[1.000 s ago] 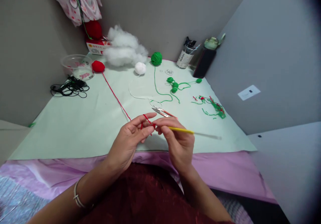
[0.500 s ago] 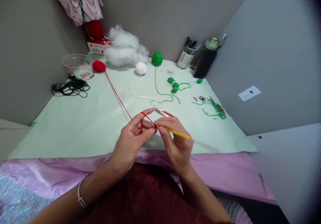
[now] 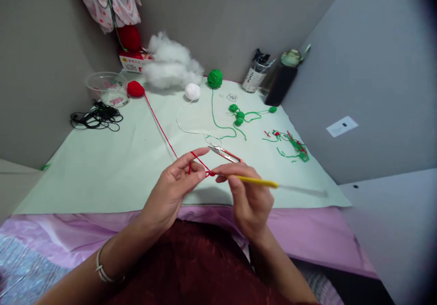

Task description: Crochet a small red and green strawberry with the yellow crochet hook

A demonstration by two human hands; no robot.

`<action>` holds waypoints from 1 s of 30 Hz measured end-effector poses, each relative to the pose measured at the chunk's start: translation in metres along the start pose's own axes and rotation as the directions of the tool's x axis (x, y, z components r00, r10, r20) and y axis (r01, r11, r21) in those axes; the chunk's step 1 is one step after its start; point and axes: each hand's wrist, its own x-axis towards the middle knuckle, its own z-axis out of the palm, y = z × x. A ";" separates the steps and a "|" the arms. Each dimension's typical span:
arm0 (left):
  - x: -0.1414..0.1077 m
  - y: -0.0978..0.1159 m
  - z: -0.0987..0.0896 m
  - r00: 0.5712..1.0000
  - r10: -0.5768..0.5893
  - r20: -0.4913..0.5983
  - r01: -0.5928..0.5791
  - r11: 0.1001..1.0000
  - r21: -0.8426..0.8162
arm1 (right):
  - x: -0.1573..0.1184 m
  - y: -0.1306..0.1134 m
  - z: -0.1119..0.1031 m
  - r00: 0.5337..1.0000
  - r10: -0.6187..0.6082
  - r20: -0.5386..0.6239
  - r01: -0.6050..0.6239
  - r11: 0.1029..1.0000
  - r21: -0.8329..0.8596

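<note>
A small piece of red crochet work (image 3: 210,173) is pinched in the fingertips of my left hand (image 3: 174,182), low over the front of the table. Red yarn (image 3: 160,126) runs from a red ball (image 3: 135,88) and loops over my raised left index finger. My right hand (image 3: 252,200) grips a crochet hook (image 3: 257,181) by its yellow handle, with its tip at the red work. The exact stitch is too small to make out. Just beyond my fingers lie thread snips (image 3: 226,154) with orange handles.
White stuffing (image 3: 172,66), a white yarn ball (image 3: 192,92) and a green ball (image 3: 215,78) sit toward the back. Small green knitted pieces (image 3: 239,116) and yarn scraps (image 3: 297,148) lie to the right. Black cord (image 3: 97,116) and a clear tub (image 3: 108,88) are at left.
My right hand has shifted right and slightly down with the hook, whose handle now lies flatter. My left hand has moved slightly left, and more of the snips shows.
</note>
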 end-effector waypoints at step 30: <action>0.003 -0.004 0.001 0.974 -0.210 0.090 0.226 0.946 -0.232 | -0.003 0.007 0.003 0.989 -0.033 -0.146 0.025 0.998 -0.060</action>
